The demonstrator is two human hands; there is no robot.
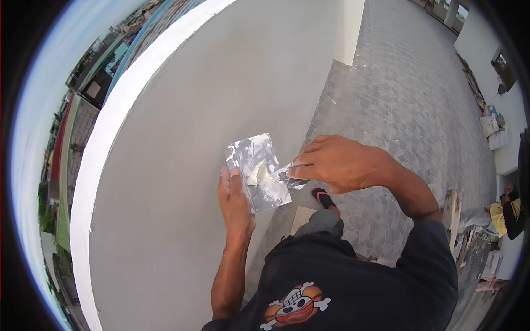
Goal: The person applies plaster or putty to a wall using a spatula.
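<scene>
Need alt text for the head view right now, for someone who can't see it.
A person's left hand holds a flat metal plate bearing pale putty, while the right hand presses a small blade onto it, beside a smooth grey wall above stone paving.

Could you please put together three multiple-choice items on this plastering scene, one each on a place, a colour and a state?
1. Where is the metal plate?
A. in the left hand
B. on the paved floor
C. on top of the wall

2. What colour is the putty on the plate?
A. red
B. off-white
C. black

3. How is the right hand?
A. empty and open
B. resting on the wall
C. gripping a small scraper

Answers: 1 A, the fingers hold the plate's lower edge; 2 B, a pale lump lies mid-plate; 3 C, the fingers pinch the blade against the plate.
</scene>
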